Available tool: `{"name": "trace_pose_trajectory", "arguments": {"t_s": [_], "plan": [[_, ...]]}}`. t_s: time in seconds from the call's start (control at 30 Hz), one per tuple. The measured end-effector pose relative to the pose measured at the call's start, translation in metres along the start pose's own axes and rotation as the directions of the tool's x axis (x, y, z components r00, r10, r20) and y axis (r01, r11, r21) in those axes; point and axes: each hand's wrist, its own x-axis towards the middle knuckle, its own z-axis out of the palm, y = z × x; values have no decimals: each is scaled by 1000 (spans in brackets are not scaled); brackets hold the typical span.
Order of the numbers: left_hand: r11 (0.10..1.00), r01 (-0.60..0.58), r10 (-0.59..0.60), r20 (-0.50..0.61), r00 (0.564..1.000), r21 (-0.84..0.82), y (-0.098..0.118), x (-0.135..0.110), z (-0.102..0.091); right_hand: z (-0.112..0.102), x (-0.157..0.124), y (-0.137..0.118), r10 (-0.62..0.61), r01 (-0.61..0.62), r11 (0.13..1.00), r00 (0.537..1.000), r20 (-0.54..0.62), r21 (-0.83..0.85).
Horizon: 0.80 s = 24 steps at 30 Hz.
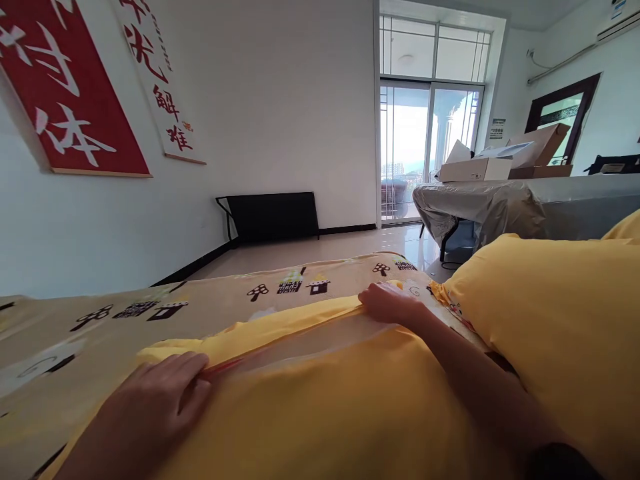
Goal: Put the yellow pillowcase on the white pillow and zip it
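Clamped the edge of the yellow cover (320,413) in the left hand (153,393) and, farther forward, in the right hand (390,303), and stretched it between the two, baring a pale strip (310,343) there, with the patterned sheet (210,307) beyond both hands and the pillow (560,293) right of the right hand.
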Motion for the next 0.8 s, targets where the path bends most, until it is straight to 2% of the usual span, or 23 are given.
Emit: {"name": "trace_pose_trajectory", "arguments": {"t_s": [0.07,0.1,0.13,0.17,0.2,0.23,0.3,0.33,0.37,0.43,0.5,0.57,0.7,0.8], "plan": [[971,-232,236,-77,969,56,25,2,2,19,2,7,78,-67,993,990,-117,98],[942,-334,336,-58,940,44,44,4,4,29,1,10,133,-103,980,976,-174,169],[911,-413,413,-18,911,6,66,8,7,37,0,13,184,-128,960,959,-216,249],[875,-478,483,106,869,-72,90,14,11,44,-1,16,226,-138,934,943,-244,330],[870,-473,492,277,826,-137,115,21,17,49,-2,18,252,-130,905,931,-264,405],[850,-487,525,404,749,-202,138,30,25,51,-4,20,266,-108,874,923,-280,473],[834,-463,552,503,665,-302,177,50,47,50,-9,25,264,-41,815,914,-309,578],[827,-447,563,511,649,-342,191,59,59,47,-12,28,258,-7,788,911,-321,615],[831,-418,556,511,656,-368,201,67,73,43,-15,31,250,21,765,912,-327,644],[843,-349,526,495,691,-409,210,76,98,36,-20,39,196,72,730,930,-309,679],[846,-299,503,479,719,-441,208,75,118,34,-22,48,124,98,732,954,-274,675],[839,-313,517,476,711,-445,203,69,129,36,-22,56,140,58,782,954,-265,620],[808,-459,589,518,620,-369,203,69,131,39,-17,58,362,-224,884,884,-296,411],[777,-522,613,610,502,-351,219,84,130,36,-17,52,432,-351,891,851,-300,288]]}}
